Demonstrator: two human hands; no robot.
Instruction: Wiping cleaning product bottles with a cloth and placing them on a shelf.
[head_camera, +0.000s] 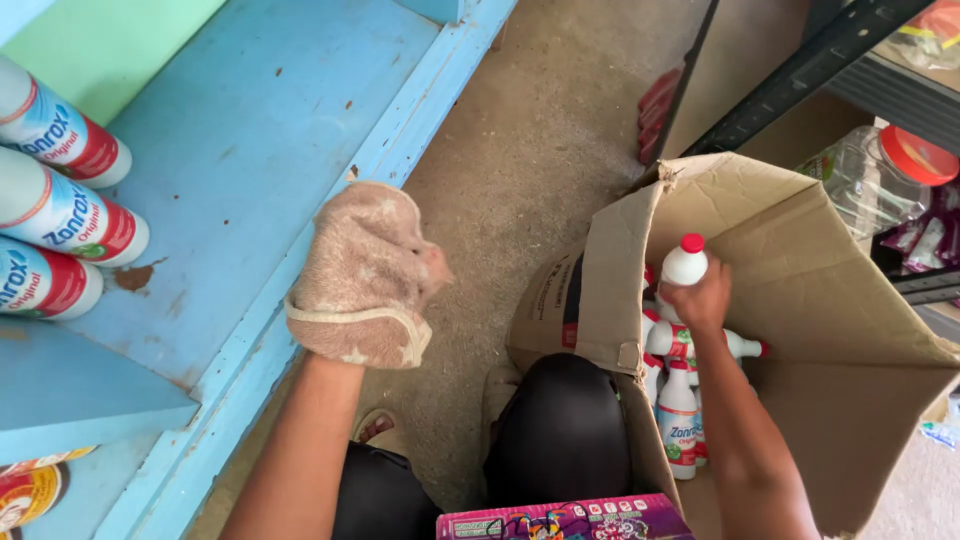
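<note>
The person's right hand (703, 298) is down inside a big cardboard box (800, 250) on the floor. It is closed around a white plastic bottle (684, 266) with a red cap (692, 243). The fingers wrap the bottle's shoulder, and the cap sticks up just above the grip. Below the hand, more white bottles (678, 410) of the same kind stand and lie packed close together in the box.

I think a bottle like this is stiff and smooth, and quite heavy if it is full of liquid. Smooth plastic can slip, so the narrow part under the cap looks like a good place to hold, because the wider body below stops the hand sliding off. It would not break easily, but a loose cap could leak, so keeping it upright seems wise.

The left hand (365, 285) is covered by a soft, fuzzy tan cloth (360, 262). It is bunched over the hand, so I cannot tell if the fingers are curled or flat. The cloth rests at the front edge of a blue shelf (260, 130). It looks light and floppy and easy to squeeze.

Far to the left of the cloth, three bottles (60, 215) lie on the shelf with their red bands showing. A clear jar with a red lid (890, 170) sits on a dark rack beyond the box.
</note>
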